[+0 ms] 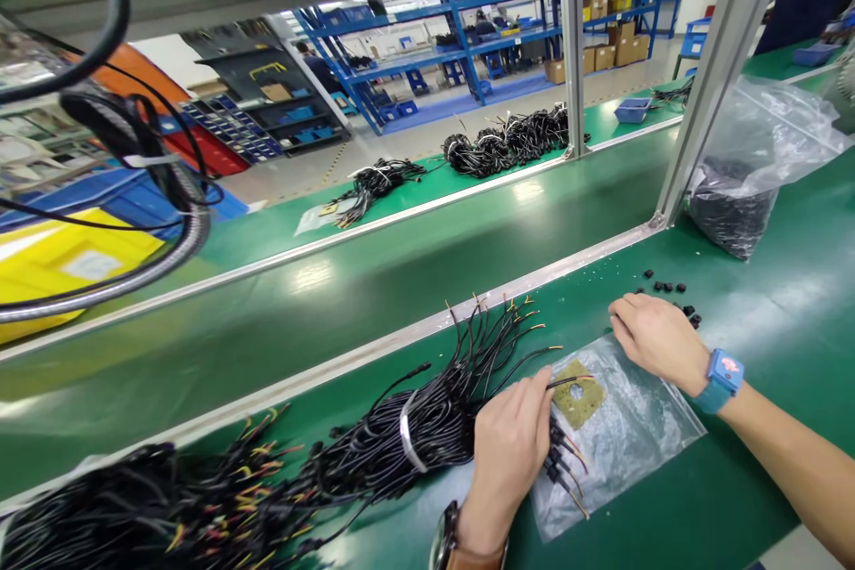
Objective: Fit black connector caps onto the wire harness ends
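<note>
My left hand (511,432) pinches a black cable (567,381), whose thin coloured wire end sticks out to the right. Beneath that end lies a yellowish square pad (580,408) with a round hole, on a clear plastic bag (638,441). Several finished-looking cable ends with dark connectors (561,463) rest on the bag below the hand. To the left is a tied bundle of black cables (374,445). My right hand (658,334) has its fingers curled together beside small black plastic pieces (668,287); whatever its fingertips hold is hidden.
Another heap of cables (120,508) fills the front left. A clear bag of dark parts (731,205) stands by the metal post (718,71). Beyond the metal rail (468,312), coiled cable bundles (500,142) lie on the far bench. A thick hose (174,240) hangs at left.
</note>
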{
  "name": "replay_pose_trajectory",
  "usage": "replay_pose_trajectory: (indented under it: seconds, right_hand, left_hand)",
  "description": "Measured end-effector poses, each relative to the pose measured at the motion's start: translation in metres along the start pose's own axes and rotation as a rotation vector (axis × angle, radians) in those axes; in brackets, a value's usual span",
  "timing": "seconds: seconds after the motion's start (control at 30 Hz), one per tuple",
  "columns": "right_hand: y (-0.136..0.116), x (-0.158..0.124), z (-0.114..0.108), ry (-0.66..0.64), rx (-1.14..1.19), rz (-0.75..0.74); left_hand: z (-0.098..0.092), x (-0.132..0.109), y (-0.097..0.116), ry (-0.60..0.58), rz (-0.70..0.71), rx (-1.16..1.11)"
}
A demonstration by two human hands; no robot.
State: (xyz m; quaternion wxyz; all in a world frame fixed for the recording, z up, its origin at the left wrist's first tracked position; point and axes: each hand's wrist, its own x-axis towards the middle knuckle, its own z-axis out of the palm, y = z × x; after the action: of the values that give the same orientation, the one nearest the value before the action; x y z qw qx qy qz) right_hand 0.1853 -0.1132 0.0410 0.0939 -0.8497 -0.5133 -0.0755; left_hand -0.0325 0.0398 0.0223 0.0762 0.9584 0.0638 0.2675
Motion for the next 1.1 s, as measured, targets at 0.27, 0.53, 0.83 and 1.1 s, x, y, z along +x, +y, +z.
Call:
replay_pose_trajectory:
  seconds: [0.27, 0.53, 0.83, 1.1]
  right_hand:
    - [-0.009, 0.000, 0.001, 0.049, 0.067, -0.113]
    - [-0.032, -0.007, 0.002, 0.033, 0.166, -0.199]
    - [-0.044, -0.018, -0.007, -0.005, 0.251, -0.253]
    - [-0.043, -0.016, -0.004, -0.123, 0.355, -0.218]
  left_hand:
    - [0.009, 0.004, 0.002, -0.308, -0.159, 0.088]
    - [0.003, -0.002, 0.004, -0.396, -0.122, 0.140]
    - [-0.001, 0.003, 0.009, -0.578, -0.207, 0.177]
    - [-0.008, 0.008, 0.008, -0.628, -0.211, 0.131]
